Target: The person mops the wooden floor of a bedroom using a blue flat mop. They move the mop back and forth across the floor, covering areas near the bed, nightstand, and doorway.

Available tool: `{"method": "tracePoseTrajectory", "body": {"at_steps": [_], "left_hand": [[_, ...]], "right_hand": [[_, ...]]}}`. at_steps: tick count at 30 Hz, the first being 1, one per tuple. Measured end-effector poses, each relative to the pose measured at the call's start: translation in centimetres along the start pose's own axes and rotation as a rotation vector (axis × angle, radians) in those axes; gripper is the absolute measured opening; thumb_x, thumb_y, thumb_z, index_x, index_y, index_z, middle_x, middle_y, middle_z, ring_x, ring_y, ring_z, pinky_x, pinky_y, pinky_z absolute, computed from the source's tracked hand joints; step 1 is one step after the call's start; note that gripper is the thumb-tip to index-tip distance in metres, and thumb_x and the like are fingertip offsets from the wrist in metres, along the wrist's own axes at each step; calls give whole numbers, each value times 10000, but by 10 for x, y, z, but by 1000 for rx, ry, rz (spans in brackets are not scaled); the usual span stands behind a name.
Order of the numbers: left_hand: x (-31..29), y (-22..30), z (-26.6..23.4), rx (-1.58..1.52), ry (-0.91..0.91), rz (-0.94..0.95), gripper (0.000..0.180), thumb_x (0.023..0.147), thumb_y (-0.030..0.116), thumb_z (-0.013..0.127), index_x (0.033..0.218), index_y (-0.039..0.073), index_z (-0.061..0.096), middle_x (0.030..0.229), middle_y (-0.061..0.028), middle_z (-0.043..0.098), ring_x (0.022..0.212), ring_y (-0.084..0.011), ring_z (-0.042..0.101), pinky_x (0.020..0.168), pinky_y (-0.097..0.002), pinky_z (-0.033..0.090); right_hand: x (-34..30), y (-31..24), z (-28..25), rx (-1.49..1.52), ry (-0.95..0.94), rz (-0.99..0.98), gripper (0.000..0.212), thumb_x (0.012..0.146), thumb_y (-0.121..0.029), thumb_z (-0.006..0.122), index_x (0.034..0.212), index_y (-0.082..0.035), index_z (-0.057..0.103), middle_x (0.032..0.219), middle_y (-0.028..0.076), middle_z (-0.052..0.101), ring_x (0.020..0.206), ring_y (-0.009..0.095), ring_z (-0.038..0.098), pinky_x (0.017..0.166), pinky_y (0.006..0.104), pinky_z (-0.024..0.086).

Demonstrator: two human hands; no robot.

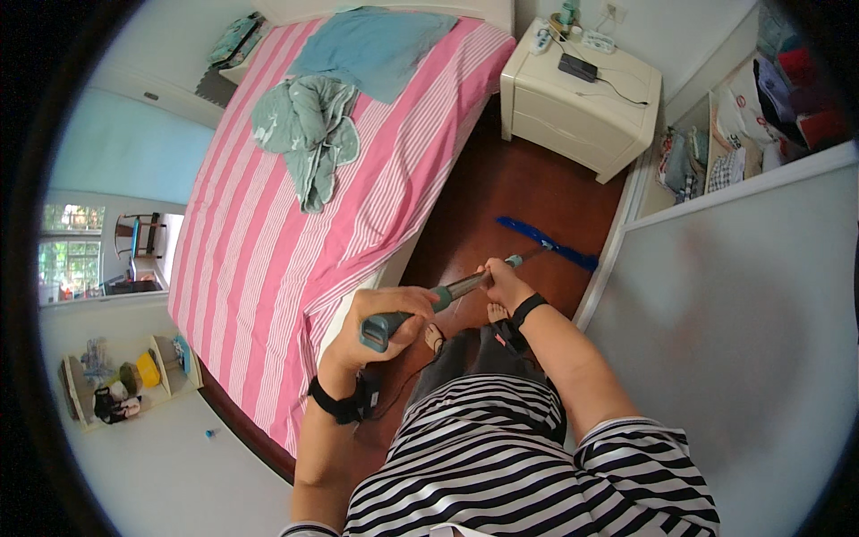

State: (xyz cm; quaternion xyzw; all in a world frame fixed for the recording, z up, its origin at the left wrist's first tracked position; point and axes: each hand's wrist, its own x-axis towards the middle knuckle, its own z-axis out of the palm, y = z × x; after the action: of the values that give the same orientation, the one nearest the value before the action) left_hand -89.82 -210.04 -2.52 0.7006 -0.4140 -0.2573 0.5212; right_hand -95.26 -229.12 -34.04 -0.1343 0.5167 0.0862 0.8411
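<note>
A long-handled mop (463,286) slants across the middle of the view. My left hand (386,315) is closed around the grey-green grip near its top end. Farther down the pole, my right hand (503,285) is wrapped round the silver shaft. The blue mop head (570,254) lies flat on the red-brown floor (479,192), between the bed and the sliding wardrobe door. Its right end reaches close to the door track.
To the left stands a bed (259,242) with a pink striped sheet, a crumpled green blanket (309,125) and a blue pillow (371,49). A cream nightstand (573,112) holds a black adapter. Clothes fill the open wardrobe (716,143) beside a frosted door (734,340).
</note>
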Motion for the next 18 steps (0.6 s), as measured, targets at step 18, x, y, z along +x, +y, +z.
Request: {"method": "tracePoseTrajectory", "body": {"at_steps": [18], "left_hand": [[-126, 44, -25, 228, 566, -292, 131, 812, 77, 631, 778, -48, 652, 756, -144, 671, 851, -330, 693, 785, -382, 542]], "right_hand": [[-11, 147, 146, -479, -26, 322, 387, 957, -120, 462, 1317, 4, 395, 1112, 150, 567, 866, 218, 662, 687, 333, 612]]}}
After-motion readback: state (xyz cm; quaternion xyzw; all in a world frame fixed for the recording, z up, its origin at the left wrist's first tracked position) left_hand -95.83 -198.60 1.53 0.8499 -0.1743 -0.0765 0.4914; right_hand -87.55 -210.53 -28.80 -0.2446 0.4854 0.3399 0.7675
